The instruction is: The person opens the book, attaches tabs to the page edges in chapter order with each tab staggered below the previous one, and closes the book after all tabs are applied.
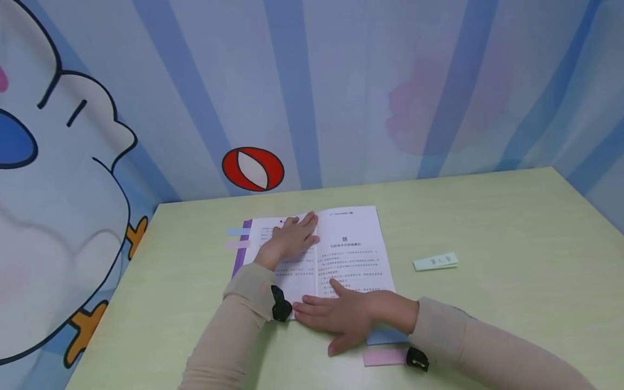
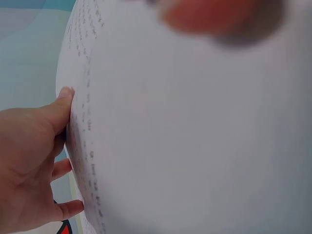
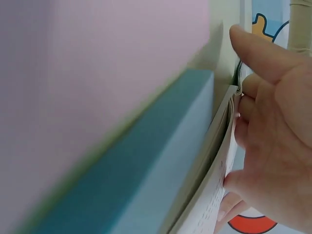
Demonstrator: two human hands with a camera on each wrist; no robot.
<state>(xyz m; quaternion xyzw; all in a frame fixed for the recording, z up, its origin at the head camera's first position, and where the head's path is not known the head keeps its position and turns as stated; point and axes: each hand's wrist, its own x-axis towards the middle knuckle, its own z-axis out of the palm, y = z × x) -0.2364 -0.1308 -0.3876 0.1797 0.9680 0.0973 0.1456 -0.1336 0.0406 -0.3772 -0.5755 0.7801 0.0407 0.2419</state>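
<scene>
An open book (image 1: 351,227) with printed pages lies on the table, its purple cover edge (image 1: 239,261) showing at the left. My left hand (image 1: 292,238) rests flat on the upper left page, fingertips near the centre fold. Across the lower edge lies my right hand (image 1: 343,314), fingers spread and pointing left, fingertips at the foot of the fold. The left wrist view has the left hand (image 2: 29,161) against the page (image 2: 185,131). In the right wrist view, the right hand (image 3: 278,117) touches the lower edge of the pages (image 3: 207,195).
Blue (image 1: 238,232) and pink (image 1: 237,245) paper tabs stick out from the book's left edge. A blue slip (image 1: 387,336) and a pink slip (image 1: 384,357) lie by the right wrist. Right of the book sits a folded pale green paper (image 1: 436,262) with handwriting. A patterned wall (image 1: 351,108) stands behind the table.
</scene>
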